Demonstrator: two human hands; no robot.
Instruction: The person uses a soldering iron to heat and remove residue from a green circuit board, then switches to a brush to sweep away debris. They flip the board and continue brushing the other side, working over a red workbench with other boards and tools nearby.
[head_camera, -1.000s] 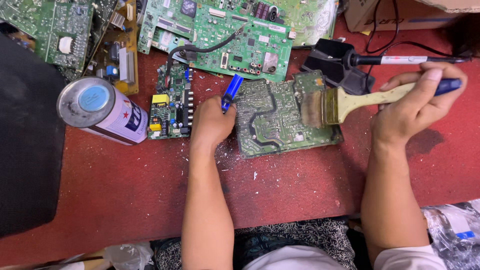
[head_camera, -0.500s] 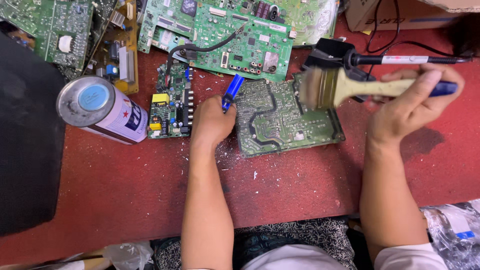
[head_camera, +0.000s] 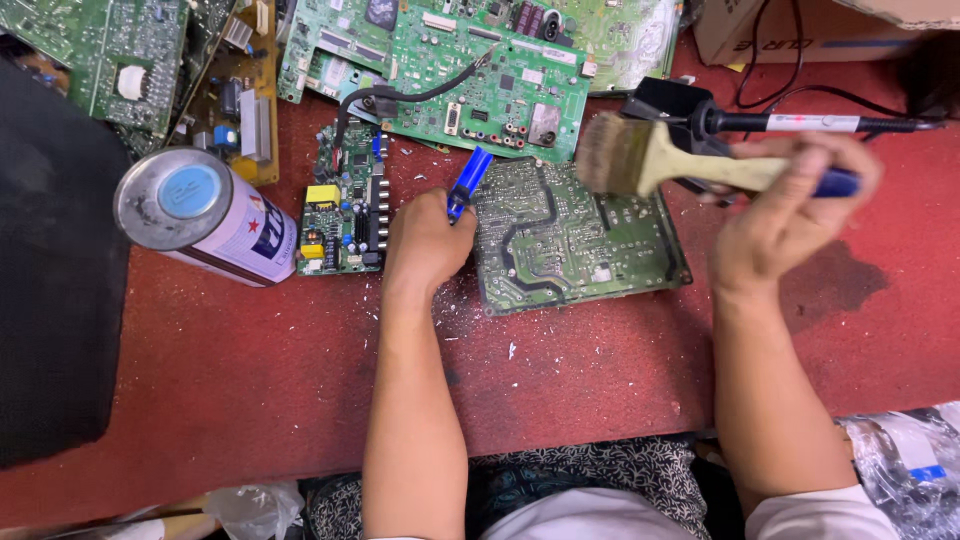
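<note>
At the far left a dark panel (head_camera: 55, 270) covers the table edge, so there is no room to slide anything that way. Next comes a spray can (head_camera: 205, 215) lying on the red table (head_camera: 250, 400), its blue cap facing the camera, just beside a small board with a yellow part (head_camera: 345, 200). Crowding the top of the frame is a pile of green boards (head_camera: 470, 60), which closes off the far side.

In the middle, the left hand (head_camera: 428, 240) is curled, its grip pressed around a blue tool (head_camera: 467, 180) that pokes out above the knuckles. It rests on the left edge of the green circuit board (head_camera: 575, 235), which lies solder side up at frame centre.

White crumbs and dust lie on the table beside and below the board's lower left corner, so the cleaning looks only partly done; the board face itself looks fairly clear.

To the right, the right hand (head_camera: 790, 215) pinches the pale handle of a flat brush (head_camera: 640, 155), bristles lifted off, hovering over the board's upper right corner. Just behind it rests a soldering iron (head_camera: 790, 122) with its black stand.

Open room lies in the lower band of the frame and to the right of the board, where the red surface is bare; the near edge runs just above the lap.
</note>
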